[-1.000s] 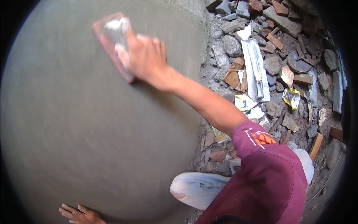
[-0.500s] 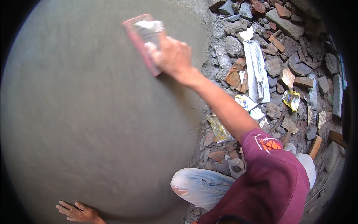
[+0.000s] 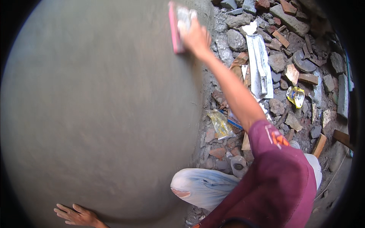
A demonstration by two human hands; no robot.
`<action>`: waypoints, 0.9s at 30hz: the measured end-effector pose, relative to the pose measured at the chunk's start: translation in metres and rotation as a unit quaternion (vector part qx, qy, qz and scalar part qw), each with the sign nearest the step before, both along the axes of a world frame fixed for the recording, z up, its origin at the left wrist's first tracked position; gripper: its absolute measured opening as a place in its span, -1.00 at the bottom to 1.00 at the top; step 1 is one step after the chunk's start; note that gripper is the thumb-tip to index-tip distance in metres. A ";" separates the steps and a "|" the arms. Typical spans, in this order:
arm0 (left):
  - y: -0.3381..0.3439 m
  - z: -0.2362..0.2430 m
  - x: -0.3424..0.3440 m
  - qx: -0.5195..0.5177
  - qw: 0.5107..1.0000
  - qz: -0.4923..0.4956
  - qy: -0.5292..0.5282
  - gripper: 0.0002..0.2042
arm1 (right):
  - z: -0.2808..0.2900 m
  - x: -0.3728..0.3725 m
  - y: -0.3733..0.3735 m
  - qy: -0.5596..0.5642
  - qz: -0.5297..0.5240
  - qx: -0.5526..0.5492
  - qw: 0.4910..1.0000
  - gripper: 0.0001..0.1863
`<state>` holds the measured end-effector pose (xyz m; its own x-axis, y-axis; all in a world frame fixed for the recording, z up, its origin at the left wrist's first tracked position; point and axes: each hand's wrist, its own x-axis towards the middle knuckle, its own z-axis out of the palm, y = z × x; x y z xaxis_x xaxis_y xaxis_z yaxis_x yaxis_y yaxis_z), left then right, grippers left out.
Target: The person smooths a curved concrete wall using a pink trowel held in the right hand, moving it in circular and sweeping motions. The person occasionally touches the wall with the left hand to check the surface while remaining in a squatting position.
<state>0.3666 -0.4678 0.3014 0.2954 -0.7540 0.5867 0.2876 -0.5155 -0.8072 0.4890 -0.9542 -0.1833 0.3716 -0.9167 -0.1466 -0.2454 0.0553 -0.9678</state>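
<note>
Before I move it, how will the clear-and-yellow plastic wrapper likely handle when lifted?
The plastic wrapper will probably flop, as its see-through film looks crinkled. It seems likely light for its size, looking thin. It might snag, since it lies on jagged rubble.

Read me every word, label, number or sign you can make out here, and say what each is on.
Nothing reads clearly.
Maroon sleeve: orange and white print, too blurred to read.
Crumpled yellow packet: markings too small to read.
Clear plastic bag: yellow markings, too small to read.
Blue-edged scrap, partly hidden: no legible text.
</note>
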 end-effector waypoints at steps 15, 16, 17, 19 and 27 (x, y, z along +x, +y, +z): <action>-0.011 -0.004 0.003 0.011 1.000 -0.028 0.000 -0.34 | -0.021 0.003 -0.063 0.002 -0.012 0.099 0.995 -0.35; -0.011 -0.005 0.005 0.009 1.000 -0.026 -0.005 -0.35 | -0.013 0.007 -0.066 0.000 -0.012 0.097 0.995 -0.36; -0.012 -0.005 0.003 0.011 0.999 -0.031 -0.006 -0.35 | -0.012 0.004 -0.047 -0.002 -0.001 0.071 0.998 -0.33; -0.001 -0.002 -0.002 0.016 0.999 -0.034 -0.010 -0.34 | 0.005 -0.019 0.030 -0.027 0.038 0.036 0.998 -0.26; -0.003 0.003 -0.003 0.018 1.000 -0.013 -0.013 -0.36 | 0.018 -0.001 -0.007 -0.060 -0.043 0.015 0.997 -0.37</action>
